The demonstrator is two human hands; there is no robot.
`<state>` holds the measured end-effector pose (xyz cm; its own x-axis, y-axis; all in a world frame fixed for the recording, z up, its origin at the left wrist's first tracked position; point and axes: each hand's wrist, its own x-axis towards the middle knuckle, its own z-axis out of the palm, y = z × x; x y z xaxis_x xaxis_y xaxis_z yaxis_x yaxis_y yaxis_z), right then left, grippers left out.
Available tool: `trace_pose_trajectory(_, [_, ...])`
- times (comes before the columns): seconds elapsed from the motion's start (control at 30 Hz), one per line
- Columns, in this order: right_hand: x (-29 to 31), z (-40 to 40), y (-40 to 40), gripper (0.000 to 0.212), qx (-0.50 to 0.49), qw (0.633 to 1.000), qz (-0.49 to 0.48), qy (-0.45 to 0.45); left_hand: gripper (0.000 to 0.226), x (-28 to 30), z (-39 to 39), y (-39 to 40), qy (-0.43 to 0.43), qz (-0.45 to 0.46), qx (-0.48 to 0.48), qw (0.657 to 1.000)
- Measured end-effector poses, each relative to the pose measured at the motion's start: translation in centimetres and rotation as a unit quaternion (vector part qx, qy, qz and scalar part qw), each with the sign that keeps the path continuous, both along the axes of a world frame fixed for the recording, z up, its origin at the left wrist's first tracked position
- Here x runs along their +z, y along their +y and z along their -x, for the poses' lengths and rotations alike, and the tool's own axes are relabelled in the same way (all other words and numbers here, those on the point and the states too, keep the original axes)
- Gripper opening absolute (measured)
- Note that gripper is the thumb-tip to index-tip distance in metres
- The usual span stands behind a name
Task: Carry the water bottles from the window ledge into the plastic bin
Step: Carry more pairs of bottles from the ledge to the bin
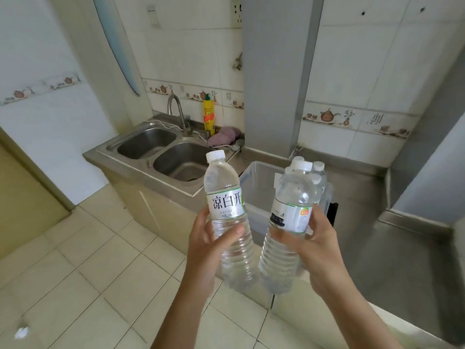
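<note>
My left hand grips one clear water bottle with a white cap and a white-green label, held upright and tilted slightly left. My right hand grips a second clear water bottle by its middle. Both are held in front of me, above the floor and just short of the counter. Behind them a clear plastic bin stands on the steel counter. Several white-capped bottles stand upright inside the bin at its right side, partly hidden by the bottle in my right hand.
A steel double sink with a tap lies left of the bin. A yellow detergent bottle and a purple cloth sit behind it. A grey column rises behind the bin. The steel counter runs to the right.
</note>
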<state>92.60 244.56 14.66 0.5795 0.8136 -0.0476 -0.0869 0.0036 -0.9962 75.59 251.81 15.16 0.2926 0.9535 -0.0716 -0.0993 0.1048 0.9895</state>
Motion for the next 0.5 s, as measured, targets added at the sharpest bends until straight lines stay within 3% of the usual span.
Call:
trace_pose_trajectory(0.1, [0.8, -1.8, 4.7, 0.061, -0.036, 0.999, 0.001, -0.028, 0.073, 0.5, -2.5, 5.4, 0.015, -0.015, -0.01, 1.0])
trace_pose_trajectory(0.3, [1.2, -5.6, 15.8, 0.072, -0.132, 0.98, 0.051, -0.14, 0.066, -0.1, -8.6, 17.7, 0.048, -0.064, -0.053, 0.995])
trace_pose_trajectory(0.5, [0.7, -9.3, 24.2, 0.081, -0.165, 0.937, 0.164, -0.261, 0.063, -4.2, -14.2, 28.1, 0.163, -0.124, -0.125, 0.971])
